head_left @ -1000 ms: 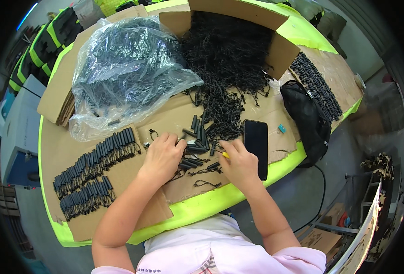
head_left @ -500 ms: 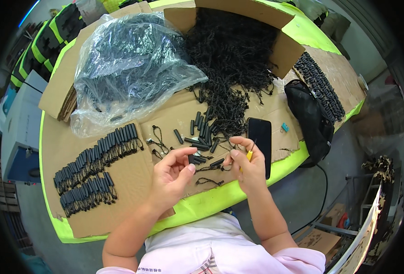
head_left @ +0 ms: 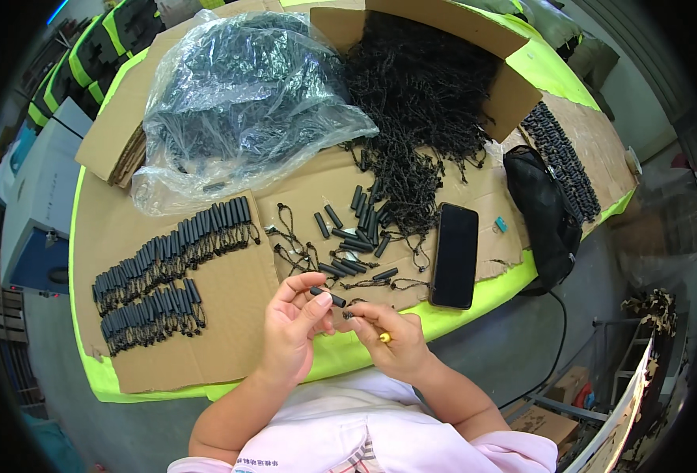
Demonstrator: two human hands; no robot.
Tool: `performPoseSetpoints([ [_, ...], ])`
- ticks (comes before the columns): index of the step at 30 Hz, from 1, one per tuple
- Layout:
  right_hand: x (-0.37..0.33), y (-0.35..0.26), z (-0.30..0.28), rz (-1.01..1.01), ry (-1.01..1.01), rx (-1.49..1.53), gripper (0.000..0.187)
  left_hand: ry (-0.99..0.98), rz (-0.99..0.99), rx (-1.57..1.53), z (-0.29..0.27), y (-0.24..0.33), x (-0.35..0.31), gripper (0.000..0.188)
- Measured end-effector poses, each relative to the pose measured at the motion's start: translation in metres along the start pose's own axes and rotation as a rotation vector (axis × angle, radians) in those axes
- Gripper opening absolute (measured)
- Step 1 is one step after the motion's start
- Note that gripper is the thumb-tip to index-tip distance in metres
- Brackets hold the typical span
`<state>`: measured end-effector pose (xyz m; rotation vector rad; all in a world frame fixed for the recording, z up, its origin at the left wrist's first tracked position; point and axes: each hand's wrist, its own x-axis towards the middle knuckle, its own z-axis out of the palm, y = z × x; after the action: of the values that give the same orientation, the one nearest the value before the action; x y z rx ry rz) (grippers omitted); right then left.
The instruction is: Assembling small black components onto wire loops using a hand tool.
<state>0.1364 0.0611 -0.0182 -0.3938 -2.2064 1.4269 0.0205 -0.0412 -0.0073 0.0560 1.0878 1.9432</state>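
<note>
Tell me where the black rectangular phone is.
In the head view, the phone lies right of centre, between loose black cylindrical tubes and a small turquoise piece, beyond the right hand.

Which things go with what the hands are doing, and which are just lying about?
Seem to belong:
- black tube (left hand)
- cord, yellow tool (right hand)
- loose black tubes
- pile of black cords

Probably just lying about:
- phone
- black pouch
- small teal item

The tube (head_left: 328, 297) is black, the handle (head_left: 385, 337) yellow, the tablecloth (head_left: 102, 378) lime, the shirt (head_left: 317, 437) pale pink.
</note>
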Motion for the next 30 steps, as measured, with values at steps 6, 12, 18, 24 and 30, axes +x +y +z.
performPoseSetpoints([
  [6,0.007,-0.006,-0.004,0.097,-0.079,0.190,0.014,-0.054,0.001,0.036,-0.006,0.000,0.000,0.033],
  [12,0.008,0.005,-0.008,0.361,-0.277,0.590,0.016,-0.158,-0.076,0.024,-0.003,0.004,0.001,0.038],
  [18,0.003,0.006,0.011,0.081,0.002,0.160,0.013,-0.081,0.097,0.112,0.007,-0.012,-0.002,0.038],
  [24,0.004,0.002,0.014,0.259,0.049,0.486,0.013,-0.001,0.123,0.081,0.007,-0.016,-0.002,0.035],
  [30,-0.003,0.000,0.016,0.355,0.037,0.538,0.013,0.011,0.130,0.077,0.008,-0.014,-0.004,0.033],
])
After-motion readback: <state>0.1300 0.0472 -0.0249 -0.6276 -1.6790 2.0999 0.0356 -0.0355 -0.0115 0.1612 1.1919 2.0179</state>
